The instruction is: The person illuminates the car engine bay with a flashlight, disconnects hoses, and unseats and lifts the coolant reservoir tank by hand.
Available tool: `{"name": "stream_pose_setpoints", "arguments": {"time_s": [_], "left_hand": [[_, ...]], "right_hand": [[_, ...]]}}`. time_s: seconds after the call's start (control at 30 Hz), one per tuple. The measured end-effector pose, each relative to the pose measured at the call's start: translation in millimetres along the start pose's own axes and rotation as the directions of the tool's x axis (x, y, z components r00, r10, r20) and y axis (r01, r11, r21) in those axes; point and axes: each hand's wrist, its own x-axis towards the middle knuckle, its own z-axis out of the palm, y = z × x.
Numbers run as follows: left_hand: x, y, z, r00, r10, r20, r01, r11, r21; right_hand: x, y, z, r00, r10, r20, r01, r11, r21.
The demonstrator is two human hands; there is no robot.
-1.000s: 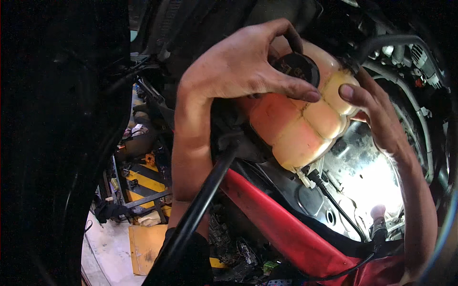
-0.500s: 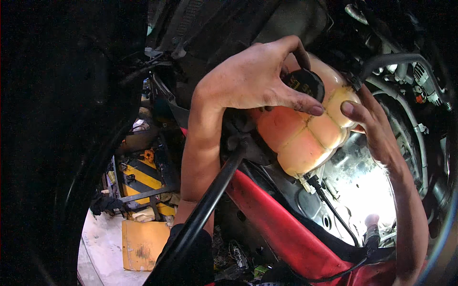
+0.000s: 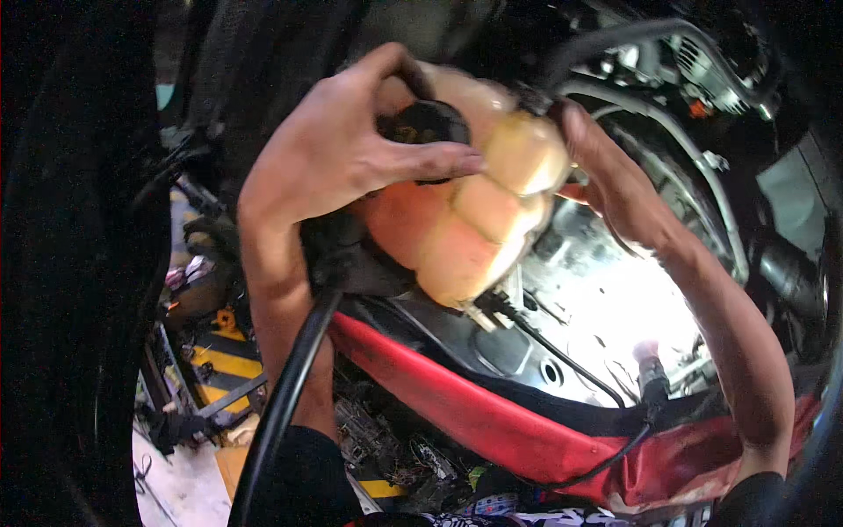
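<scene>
A translucent coolant expansion tank with lobed sides, glowing orange and yellow, sits tilted in a car's engine bay. On its upper side is a round black cap. My left hand curls around the cap and tank, its thumb lying across the front and its index finger bent behind. At the tank's right side is my right hand, thumb up near the black hose fitting and some fingers partly hidden behind the tank. A thin black hose leaves the tank's lower end.
A red fender runs below the tank. A lit work lamp shines on the metal at right. One black rod slants past my left forearm. A thick hose arches at upper right. Yellow-black striped flooring shows at lower left.
The view has shifted, so the tank and both hands appear farther left. My right thumb has gone from the tank's front up toward the hose fitting. My left hand keeps its place around the cap.
</scene>
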Motion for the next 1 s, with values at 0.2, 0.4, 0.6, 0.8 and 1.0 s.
{"name": "stream_pose_setpoints", "arguments": {"time_s": [0.2, 0.4, 0.6, 0.8, 1.0], "left_hand": [[1.4, -2.2, 7.2, 0.991, 0.131, -0.038, -0.136, 0.976, -0.168], [-3.9, 6.4, 6.9, 0.999, -0.008, -0.049, -0.004, 0.967, -0.256], [-5.1, 9.5, 10.9, 0.981, -0.127, -0.149, 0.094, 0.974, -0.207], [-10.7, 13.0, 13.1, 0.981, -0.172, -0.084, 0.144, 0.952, -0.27], [-4.3, 9.4, 17.7, 0.986, -0.042, -0.162, 0.019, 0.99, -0.141]], "right_hand": [[-42.9, 45.4, -32.8, 0.933, 0.36, -0.014, -0.339, 0.865, -0.37], [-55.4, 79.6, 5.4, 0.867, 0.497, -0.04, -0.496, 0.851, -0.174], [-25.2, 83.0, 27.5, 0.952, 0.306, -0.014, -0.297, 0.935, 0.193], [-14.6, 101.4, 44.3, 0.895, 0.444, 0.052, -0.405, 0.756, 0.514], [1.1, 90.0, 47.4, 0.845, 0.534, 0.022, -0.452, 0.693, 0.562]]}}
